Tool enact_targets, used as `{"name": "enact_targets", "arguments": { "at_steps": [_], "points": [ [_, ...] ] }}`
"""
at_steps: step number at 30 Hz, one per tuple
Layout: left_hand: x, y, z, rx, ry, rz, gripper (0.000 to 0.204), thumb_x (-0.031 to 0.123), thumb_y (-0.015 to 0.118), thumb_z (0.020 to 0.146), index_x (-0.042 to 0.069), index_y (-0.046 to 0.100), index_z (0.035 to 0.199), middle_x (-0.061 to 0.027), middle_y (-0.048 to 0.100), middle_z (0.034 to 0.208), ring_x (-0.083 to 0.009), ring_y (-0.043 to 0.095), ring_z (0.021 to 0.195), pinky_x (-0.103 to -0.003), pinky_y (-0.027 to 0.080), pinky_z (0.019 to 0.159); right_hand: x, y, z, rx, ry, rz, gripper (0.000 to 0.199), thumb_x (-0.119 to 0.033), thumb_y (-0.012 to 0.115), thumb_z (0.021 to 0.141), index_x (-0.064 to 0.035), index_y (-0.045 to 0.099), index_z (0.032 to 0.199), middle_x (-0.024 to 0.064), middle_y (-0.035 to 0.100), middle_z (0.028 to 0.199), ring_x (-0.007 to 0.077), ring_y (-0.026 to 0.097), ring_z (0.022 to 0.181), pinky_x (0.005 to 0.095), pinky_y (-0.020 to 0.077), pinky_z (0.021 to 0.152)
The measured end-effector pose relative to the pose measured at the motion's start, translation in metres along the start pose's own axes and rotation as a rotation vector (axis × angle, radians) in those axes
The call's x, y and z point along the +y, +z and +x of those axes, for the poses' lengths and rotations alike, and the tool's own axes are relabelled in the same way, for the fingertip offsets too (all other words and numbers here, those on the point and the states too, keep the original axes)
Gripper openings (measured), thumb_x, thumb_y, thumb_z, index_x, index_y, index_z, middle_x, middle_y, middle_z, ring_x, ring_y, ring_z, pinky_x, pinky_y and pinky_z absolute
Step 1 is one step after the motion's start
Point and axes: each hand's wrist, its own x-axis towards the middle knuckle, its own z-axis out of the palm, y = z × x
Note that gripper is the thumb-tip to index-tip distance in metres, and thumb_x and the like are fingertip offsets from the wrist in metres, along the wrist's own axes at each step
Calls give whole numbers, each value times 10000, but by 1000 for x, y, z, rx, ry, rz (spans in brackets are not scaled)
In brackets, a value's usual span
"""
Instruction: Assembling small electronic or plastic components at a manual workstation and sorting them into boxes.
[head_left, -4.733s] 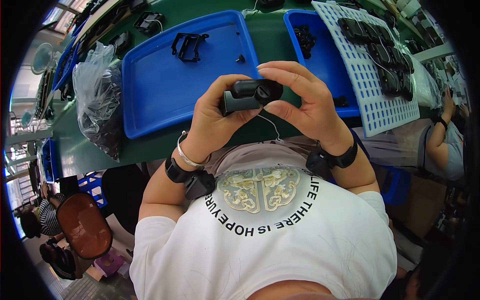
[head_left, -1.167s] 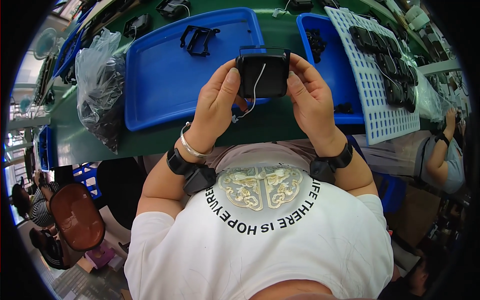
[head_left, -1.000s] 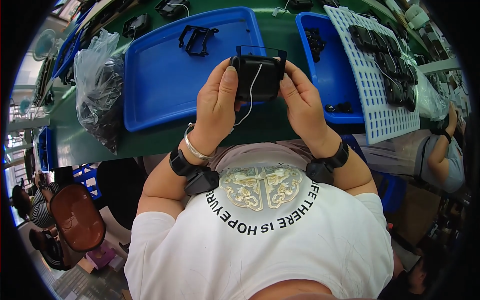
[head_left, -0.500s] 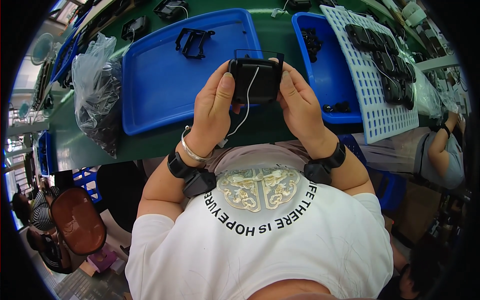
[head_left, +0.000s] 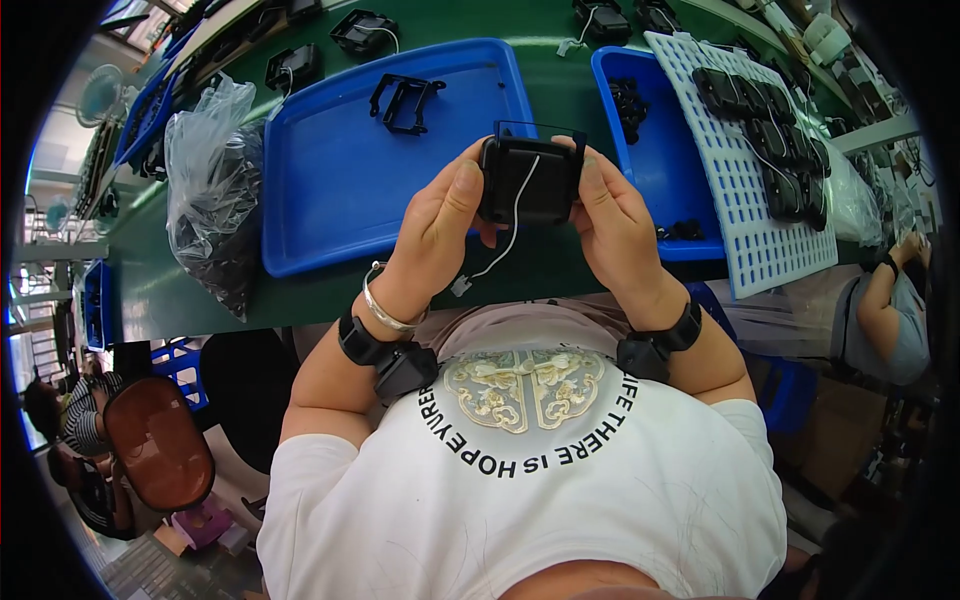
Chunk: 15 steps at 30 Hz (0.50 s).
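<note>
Where hands (head_left: pixel 437 222) (head_left: pixel 618 222) clasp it, housing (head_left: pixel 502 185) (seemingly) hides.

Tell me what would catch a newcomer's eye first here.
The eye goes first to the black housing with its dangling white cable, held in the upper middle between left fingers and right fingers. Beyond it, toward the left, sits a wide blue tray holding a black bracket. On the right, a white perforated board carries black units.
</note>
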Motion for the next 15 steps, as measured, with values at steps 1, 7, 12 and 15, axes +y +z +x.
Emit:
{"name": "enact_targets", "arguments": {
  "at_steps": [1, 7, 12, 15],
  "points": [
    [2, -3, 1, -5, -48, -43, 406, 299, 387, 976, 9, 475, 1246, -4, 575, 804, -52, 485, 615, -187, 421, 529, -2, 2, 0, 3, 15, -37, 375, -254, 365, 984, -20, 442, 1267, 59, 569, 1114, 115, 557, 990, 252, 453, 859],
    [6, 0, 4, 83, 18, 114, 383, 308, 380, 977, 19, 526, 1182, 10, 564, 715, -44, 468, 567, -185, 385, 491, -6, 13, 1, -27, -54, -4, 389, -256, 354, 987, -28, 407, 1297, 56, 568, 1115, 115, 556, 989, 248, 459, 843],
    [20, -3, 15, 88, 60, 59, 365, 299, 374, 980, 22, 546, 1145, 21, 550, 674, -33, 455, 550, -180, 363, 477, -12, 22, 15, -7, -148, -25, 387, -250, 350, 988, -35, 389, 1307, 58, 571, 1108, 124, 567, 966, 258, 476, 812],
    [27, -6, 27, 94, 97, 35, 361, 294, 371, 981, 21, 547, 1139, 22, 549, 675, -30, 453, 552, -179, 361, 475, -20, 22, 30, -37, -179, -28, 378, -244, 350, 987, -38, 394, 1300, 62, 574, 1100, 131, 581, 937, 273, 494, 776]
  ]
}}
